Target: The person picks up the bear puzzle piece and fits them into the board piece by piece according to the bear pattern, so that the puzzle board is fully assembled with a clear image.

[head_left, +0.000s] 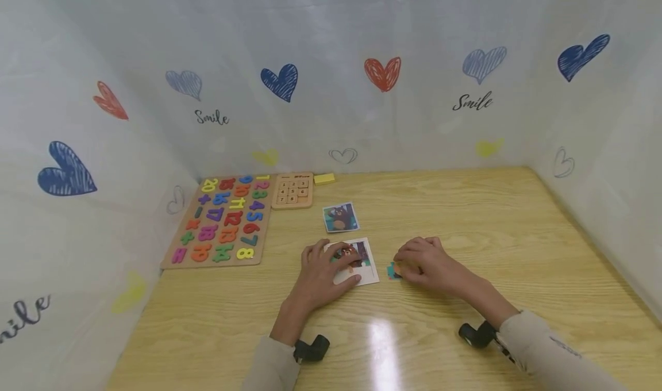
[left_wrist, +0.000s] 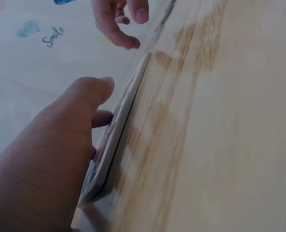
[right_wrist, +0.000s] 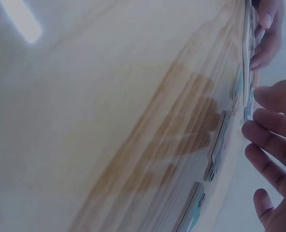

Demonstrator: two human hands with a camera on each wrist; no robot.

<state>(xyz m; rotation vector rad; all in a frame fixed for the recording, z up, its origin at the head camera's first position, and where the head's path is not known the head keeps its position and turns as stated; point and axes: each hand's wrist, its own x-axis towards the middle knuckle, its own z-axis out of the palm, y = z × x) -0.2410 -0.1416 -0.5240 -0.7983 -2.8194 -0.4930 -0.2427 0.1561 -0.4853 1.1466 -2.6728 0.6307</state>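
In the head view my left hand (head_left: 323, 273) rests on a small puzzle board (head_left: 369, 273) with a white frame, its fingers spread over a bear picture. Part of the board's lower area shows bare white. The left wrist view shows the left thumb raised above the board's edge (left_wrist: 126, 116). To the right, my right hand (head_left: 426, 264) hovers low over loose jigsaw pieces, its fingers bent and apart. A teal and orange piece (head_left: 393, 271) peeks out beside it. Several flat pieces (right_wrist: 218, 150) lie under that hand in the right wrist view; no piece shows clearly in its fingers.
Behind the board lies a bear picture card (head_left: 341, 217). Farther left are a number board (head_left: 219, 221) with colored numerals and a wooden sliding number puzzle (head_left: 292, 191). A yellow block (head_left: 324, 179) sits at the back edge. White curtains (head_left: 331, 115) surround the wooden table (head_left: 465, 207).
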